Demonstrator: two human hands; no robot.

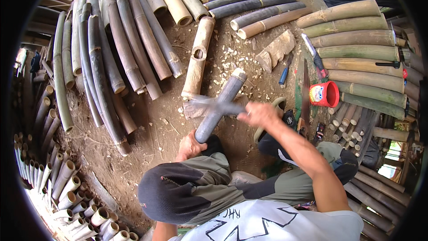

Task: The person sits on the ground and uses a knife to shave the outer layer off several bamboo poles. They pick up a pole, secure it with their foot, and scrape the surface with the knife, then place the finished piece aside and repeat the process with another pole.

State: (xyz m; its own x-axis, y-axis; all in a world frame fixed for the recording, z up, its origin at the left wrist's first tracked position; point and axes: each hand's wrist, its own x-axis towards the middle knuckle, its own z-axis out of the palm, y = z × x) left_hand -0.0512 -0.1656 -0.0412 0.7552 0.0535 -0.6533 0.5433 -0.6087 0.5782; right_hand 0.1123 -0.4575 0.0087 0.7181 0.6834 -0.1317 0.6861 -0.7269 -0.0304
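Note:
My left hand (191,146) is wrapped round the near end of a short grey bamboo tube (223,93), which slants up and away to the right. Beneath the tube lies a wooden block (192,110). In my right hand (262,115) is a large knife (203,101), its dark handle gripped and its blade smeared by motion. The blade crosses over the middle of the tube; whether it touches, I cannot tell. Just beyond lies a pale, peeled bamboo piece (196,69) with a hole cut in it.
Long bamboo poles (133,35) lie at the left and back, and more are stacked at the right (356,53). A red tub (324,93), a saw (305,93), a blue-handled tool (284,75) and a wood chunk (276,50) sit to my right. Chips litter the dirt.

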